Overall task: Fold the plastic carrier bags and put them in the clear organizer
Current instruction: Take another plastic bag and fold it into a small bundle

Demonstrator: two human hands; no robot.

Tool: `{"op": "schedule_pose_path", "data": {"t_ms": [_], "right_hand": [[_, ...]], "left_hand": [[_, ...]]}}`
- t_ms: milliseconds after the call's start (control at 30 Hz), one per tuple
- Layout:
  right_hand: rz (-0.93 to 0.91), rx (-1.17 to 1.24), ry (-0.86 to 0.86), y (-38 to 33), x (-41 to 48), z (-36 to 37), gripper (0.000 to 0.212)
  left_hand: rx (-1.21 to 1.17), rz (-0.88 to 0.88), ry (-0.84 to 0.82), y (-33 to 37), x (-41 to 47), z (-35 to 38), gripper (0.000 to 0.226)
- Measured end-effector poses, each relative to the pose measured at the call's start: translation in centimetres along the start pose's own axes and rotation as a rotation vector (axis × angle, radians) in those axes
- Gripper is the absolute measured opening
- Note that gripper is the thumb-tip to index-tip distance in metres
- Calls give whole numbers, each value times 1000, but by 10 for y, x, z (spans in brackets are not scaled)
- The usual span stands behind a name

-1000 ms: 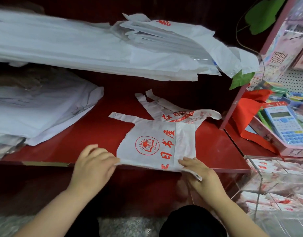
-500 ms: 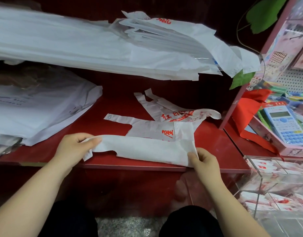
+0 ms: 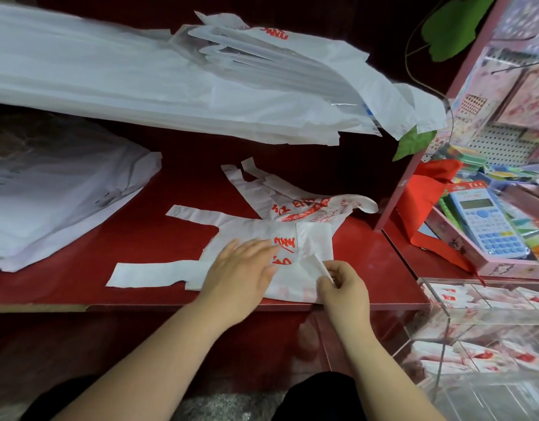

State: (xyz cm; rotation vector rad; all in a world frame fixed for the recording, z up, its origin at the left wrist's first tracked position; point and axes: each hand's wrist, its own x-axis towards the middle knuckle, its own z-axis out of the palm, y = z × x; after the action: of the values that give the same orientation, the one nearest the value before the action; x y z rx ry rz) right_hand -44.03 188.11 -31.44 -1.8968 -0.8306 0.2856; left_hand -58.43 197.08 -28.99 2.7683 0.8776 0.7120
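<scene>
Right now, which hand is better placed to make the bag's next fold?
Probably the right hand: it pinches a raised edge of the carrier bag near its right end, while the left hand lies flat on the middle, pinning it down.

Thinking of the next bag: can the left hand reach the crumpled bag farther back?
Probably yes: the left hand lies flat, holding nothing, and nothing stands between it and the crumpled bag.

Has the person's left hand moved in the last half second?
Yes: the left hand slid right along the red shelf, onto the bag, nearer the calculator.
</scene>
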Motion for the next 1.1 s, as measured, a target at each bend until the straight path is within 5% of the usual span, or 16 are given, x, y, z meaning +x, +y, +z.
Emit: {"op": "schedule_pose_path", "data": {"t_ms": [67, 267, 400, 733, 833, 900, 1100], "right_hand": [[-7, -7, -5, 0, -2, -1, 21], [19, 6, 84, -4, 1, 2, 6], [-36, -259, 156, 5, 6, 3, 47], [-94, -535, 146, 7, 3, 7, 50], [-129, -538, 158, 7, 0, 9, 59], [-104, -587, 133, 7, -1, 9, 64], [-5, -663, 159, 12, 5, -3, 32]], "left_hand": [[25, -49, -157, 7, 7, 19, 42], [112, -3, -133, 8, 14, 33, 38], [152, -37, -183, 9, 15, 30, 36], [170, -99, -195, 18, 15, 27, 47], [80, -31, -263, 32, 9, 31, 74], [98, -44, -334, 34, 7, 36, 59], [124, -96, -457, 23, 11, 35, 53]]}}
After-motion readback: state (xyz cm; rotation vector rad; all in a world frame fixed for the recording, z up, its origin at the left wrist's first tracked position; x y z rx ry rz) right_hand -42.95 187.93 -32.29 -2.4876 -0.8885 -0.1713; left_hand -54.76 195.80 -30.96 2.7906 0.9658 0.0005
